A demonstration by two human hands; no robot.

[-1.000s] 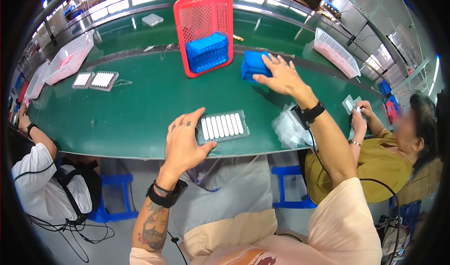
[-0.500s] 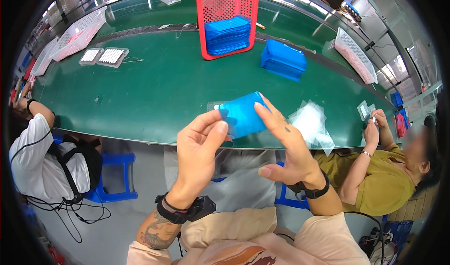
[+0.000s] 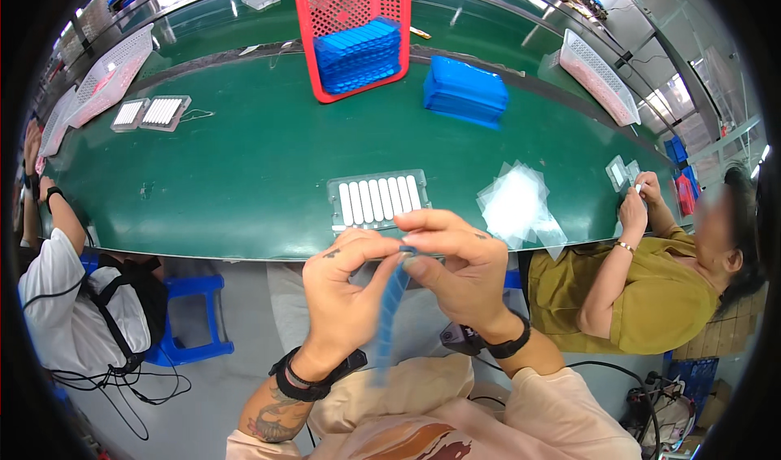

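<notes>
A piece of blue see-through plastic film (image 3: 392,309) hangs almost edge-on in front of me, its lower end blurred. My left hand (image 3: 342,285) pinches its upper end between thumb and forefinger. From the other side, my right hand (image 3: 464,273) closes thumb and fingertips on the same end. Just beyond my fingers, a clear plastic tray (image 3: 334,191) lies on the green table (image 3: 244,183), with a row of white rounded sticks (image 3: 378,200) in it. Right of the tray is a loose pile of clear film sheets (image 3: 518,204).
A red perforated basket (image 3: 354,8) holds blue packets (image 3: 358,57). Beside it sits a blue stack (image 3: 464,92). Two filled trays (image 3: 163,113) lie at left. White baskets (image 3: 114,78) (image 3: 598,78) stand at both sides. Co-workers sit left (image 3: 57,297) and right (image 3: 643,289).
The blue film has come down toward me and turned from broadside to edge-on. Both hands have drawn together at its upper end, uncovering the tray of white sticks. My view has shifted slightly right.
</notes>
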